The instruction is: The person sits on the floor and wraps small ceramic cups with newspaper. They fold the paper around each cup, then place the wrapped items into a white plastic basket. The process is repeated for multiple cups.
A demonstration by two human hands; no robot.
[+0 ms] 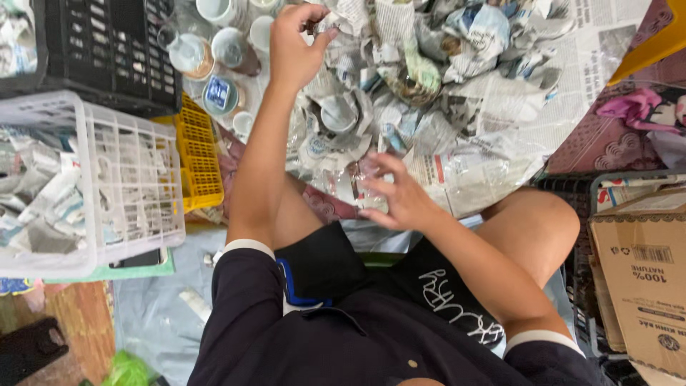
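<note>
The left hand [296, 44] pinches crumpled newspaper [371, 32] at the far pile while the right hand [396, 196] hovers spread and empty nearer in, so it does best lifting the paper slowly, clear of the cups [214, 53] to its left.

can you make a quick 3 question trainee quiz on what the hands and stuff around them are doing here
1. True or false: the left hand reaches up to the edge of the crumpled newspaper pile, beside the cups.
2. Which crate sits closest to the person's left arm: (a) white crate, (b) black crate, (c) yellow crate?
3. Fill in: the cardboard box stands on the person's ____ side.

Key:
1. True; its fingers pinch together, though what they hold cannot be told.
2. c
3. right; the right hand hovers with spread fingers over the paper.
</note>
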